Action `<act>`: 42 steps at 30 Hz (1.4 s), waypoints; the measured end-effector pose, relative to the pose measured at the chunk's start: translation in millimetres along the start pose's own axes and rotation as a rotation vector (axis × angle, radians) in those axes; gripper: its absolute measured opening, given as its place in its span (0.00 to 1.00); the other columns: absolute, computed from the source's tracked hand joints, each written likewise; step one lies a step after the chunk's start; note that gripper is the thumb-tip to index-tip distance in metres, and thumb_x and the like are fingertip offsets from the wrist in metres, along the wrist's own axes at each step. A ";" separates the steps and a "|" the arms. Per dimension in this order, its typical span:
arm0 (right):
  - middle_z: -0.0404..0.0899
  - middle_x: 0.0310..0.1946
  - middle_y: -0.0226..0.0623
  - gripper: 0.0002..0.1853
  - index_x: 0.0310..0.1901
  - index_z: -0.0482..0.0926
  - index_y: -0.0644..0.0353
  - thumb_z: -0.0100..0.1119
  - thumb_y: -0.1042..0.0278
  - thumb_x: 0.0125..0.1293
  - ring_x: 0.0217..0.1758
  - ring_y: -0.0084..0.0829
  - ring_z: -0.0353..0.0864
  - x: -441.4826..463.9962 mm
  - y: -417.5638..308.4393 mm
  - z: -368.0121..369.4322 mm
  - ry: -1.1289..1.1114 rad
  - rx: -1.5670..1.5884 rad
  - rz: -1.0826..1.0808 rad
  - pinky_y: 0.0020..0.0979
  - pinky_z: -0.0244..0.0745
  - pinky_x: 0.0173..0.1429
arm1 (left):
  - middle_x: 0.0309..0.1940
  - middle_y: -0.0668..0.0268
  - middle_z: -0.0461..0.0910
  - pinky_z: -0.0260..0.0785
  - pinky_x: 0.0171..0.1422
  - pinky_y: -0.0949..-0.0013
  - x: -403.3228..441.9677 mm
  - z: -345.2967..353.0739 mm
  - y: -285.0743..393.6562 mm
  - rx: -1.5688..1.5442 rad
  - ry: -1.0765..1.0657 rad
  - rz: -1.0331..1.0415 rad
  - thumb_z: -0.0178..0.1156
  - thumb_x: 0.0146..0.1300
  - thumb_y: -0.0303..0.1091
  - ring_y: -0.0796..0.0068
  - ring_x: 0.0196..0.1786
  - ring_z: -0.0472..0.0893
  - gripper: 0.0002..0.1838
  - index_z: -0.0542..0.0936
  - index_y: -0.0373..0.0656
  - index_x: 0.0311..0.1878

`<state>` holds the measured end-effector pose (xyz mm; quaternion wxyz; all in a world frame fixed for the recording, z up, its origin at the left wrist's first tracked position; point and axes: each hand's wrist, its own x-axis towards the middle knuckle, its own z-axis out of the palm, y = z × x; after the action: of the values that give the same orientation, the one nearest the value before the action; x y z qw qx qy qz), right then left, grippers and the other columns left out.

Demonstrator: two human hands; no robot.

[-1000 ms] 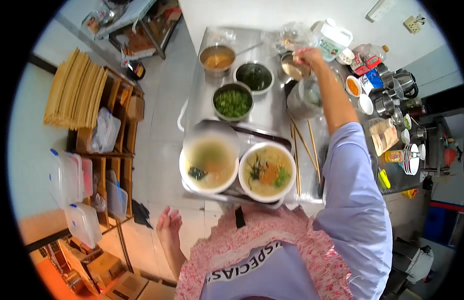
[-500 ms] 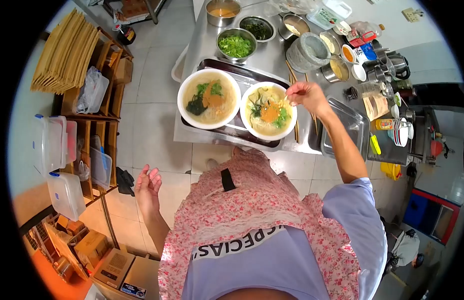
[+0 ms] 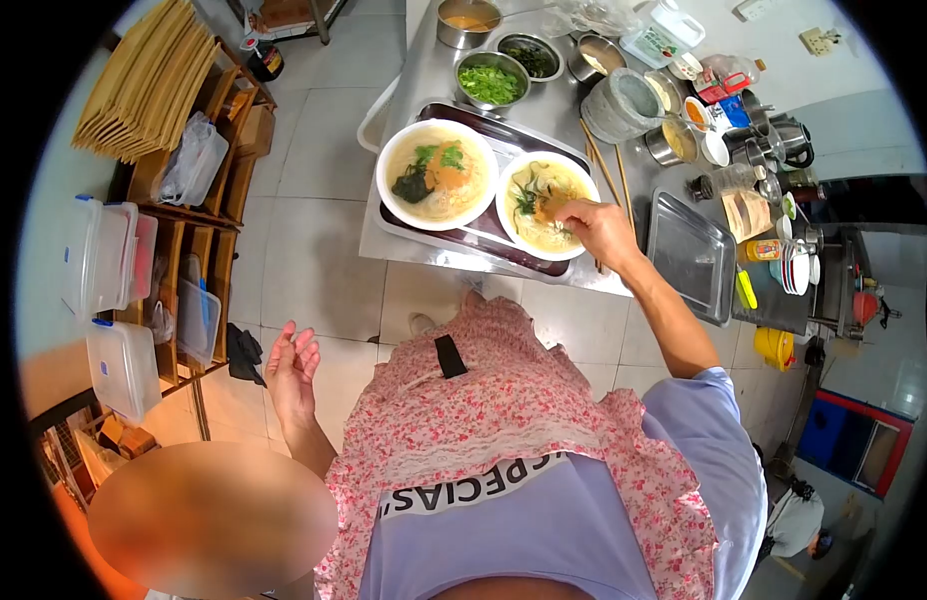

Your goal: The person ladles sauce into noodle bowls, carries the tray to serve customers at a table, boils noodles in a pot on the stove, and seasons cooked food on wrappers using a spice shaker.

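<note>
My right hand [image 3: 599, 232] is over the right bowl [image 3: 536, 240] of noodle soup, its fingers pinched together low over the soup; anything between them is too small to make out. Greens and an orange-brown topping show beside the fingertips. To the left of it, a second white bowl [image 3: 391, 188] holds noodles, dark seaweed, chopped greens and the same orange topping. Both bowls rest on a dark tray [image 3: 471, 240] near the counter edge. My left hand [image 3: 293, 368] hangs over the floor at the lower left, fingers apart and holding nothing.
Behind the tray are metal bowls of chopped greens [image 3: 490, 84] and seaweed [image 3: 532, 60], and a stone mortar [image 3: 604, 118]. Chopsticks [image 3: 624, 185] lie right of the tray, beside a metal pan [image 3: 689, 255]. Shelves [image 3: 224, 205] stand left; a person [image 3: 796, 520] is at the lower right.
My right hand came from the metal bowl at the back to the right soup bowl, and since then has moved further in over the soup. My left hand stays open at the lower left.
</note>
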<state>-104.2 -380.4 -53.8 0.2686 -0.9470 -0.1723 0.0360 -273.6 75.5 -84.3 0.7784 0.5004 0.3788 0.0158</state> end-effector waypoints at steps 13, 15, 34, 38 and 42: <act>0.80 0.26 0.31 0.05 0.36 0.81 0.62 0.60 0.78 0.57 0.28 0.19 0.77 117.3 -42.7 29.2 -0.127 0.731 0.231 0.22 0.74 0.34 | 0.40 0.58 0.80 0.76 0.37 0.78 -9.0 -2.9 -2.1 -0.058 0.059 0.003 0.51 0.67 0.36 0.77 0.33 0.81 0.17 0.71 0.38 0.55; 0.82 0.26 0.33 0.05 0.36 0.82 0.59 0.60 0.74 0.58 0.30 0.21 0.79 147.2 -61.1 45.9 -0.128 0.548 0.137 0.23 0.75 0.37 | 0.40 0.58 0.80 0.76 0.37 0.78 -9.5 1.4 -0.1 -0.072 0.046 0.013 0.51 0.67 0.36 0.77 0.33 0.81 0.16 0.71 0.38 0.55; 0.80 0.35 0.39 0.06 0.32 0.80 0.55 0.56 0.65 0.55 0.35 0.45 0.79 66.3 -34.5 -21.9 0.430 0.047 0.010 0.42 0.73 0.41 | 0.53 0.55 0.73 0.67 0.53 0.72 27.8 25.1 -7.3 0.160 -0.144 -0.081 0.49 0.68 0.40 0.73 0.47 0.75 0.23 0.66 0.41 0.62; 0.79 0.45 0.35 0.24 0.57 0.71 0.58 0.60 0.70 0.57 0.38 0.25 0.81 -13.8 98.3 -54.3 0.637 0.477 0.499 0.28 0.75 0.41 | 0.47 0.59 0.76 0.70 0.46 0.74 27.9 21.1 -8.1 0.116 -0.093 -0.056 0.50 0.68 0.39 0.76 0.42 0.76 0.19 0.69 0.41 0.58; 0.75 0.37 0.37 0.28 0.59 0.60 0.62 0.59 0.66 0.59 0.31 0.28 0.79 -92.5 245.8 -101.6 1.195 1.197 0.935 0.29 0.77 0.32 | 0.44 0.61 0.78 0.70 0.45 0.75 13.9 34.9 -23.5 0.145 0.007 -0.051 0.51 0.67 0.39 0.77 0.40 0.76 0.18 0.70 0.41 0.56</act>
<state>-99.1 -658.5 -97.4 0.7085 -0.4883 0.4340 -0.2667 -250.9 42.7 -103.5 0.7388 0.5457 0.3944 -0.0298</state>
